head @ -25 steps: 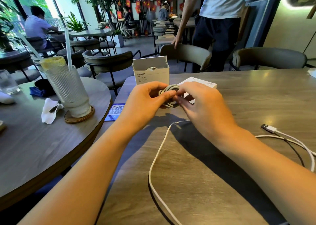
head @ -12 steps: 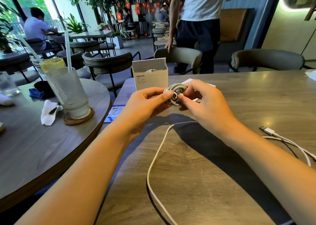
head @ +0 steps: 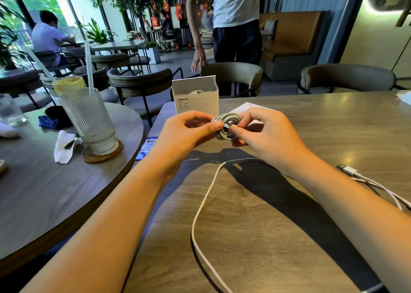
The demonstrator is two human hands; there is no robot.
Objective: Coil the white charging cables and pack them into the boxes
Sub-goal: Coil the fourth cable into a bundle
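Here the left hand [head: 189, 132] pinches the left rim of a small coiled white cable [head: 226, 126], held up above the wooden bench [head: 278, 215], while the right hand [head: 262, 132] pinches its right side, thumb pressed near the centre. From under the right hand the uncoiled tail [head: 200, 215] of the cable seems to run down across the bench toward the near edge.

The likely trouble: the coil is held only by fingertip pinches, so easing either grip before the tail is wound in could let the loops spring open. The long tail may also drag or snag on the bench edge.

By count, left to right: one open white box [head: 195, 101] standing behind the hands with a cable already inside, one flat box [head: 249, 110] partly hidden behind the coil, and one more loose cable with a USB plug [head: 347, 170] at the right. Three cables, two boxes.
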